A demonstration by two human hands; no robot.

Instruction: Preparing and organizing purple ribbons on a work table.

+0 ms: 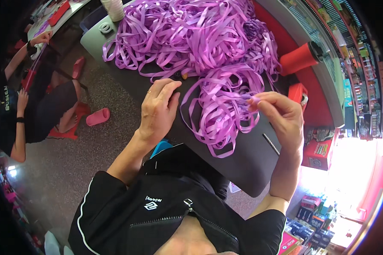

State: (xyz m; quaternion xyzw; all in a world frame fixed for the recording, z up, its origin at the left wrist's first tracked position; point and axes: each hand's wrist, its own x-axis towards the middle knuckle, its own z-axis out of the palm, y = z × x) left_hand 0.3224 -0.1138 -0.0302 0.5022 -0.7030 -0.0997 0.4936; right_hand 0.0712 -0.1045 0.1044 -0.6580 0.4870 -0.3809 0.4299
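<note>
A large heap of purple ribbon straps (187, 34) covers the back of the dark table, and a smaller loose pile of purple ribbon (217, 110) spills toward me. At the right of that pile, my right hand (283, 119) is closed, its thumb and forefinger pinching a bit of purple ribbon. My left hand (159, 106) is over the table's left edge, fingers bent and pressed together; what they hold, if anything, is hidden. Just beyond its fingertips lies a small black and yellow item (181, 76), too small to name.
A red cylinder with a black end (300, 58) lies at the back right. A dark rod (271, 144) rests on the table (253, 168). On the far left table edge are a white tape roll (106, 28) and stacked cups (113, 9). Another person (34, 102) sits at left.
</note>
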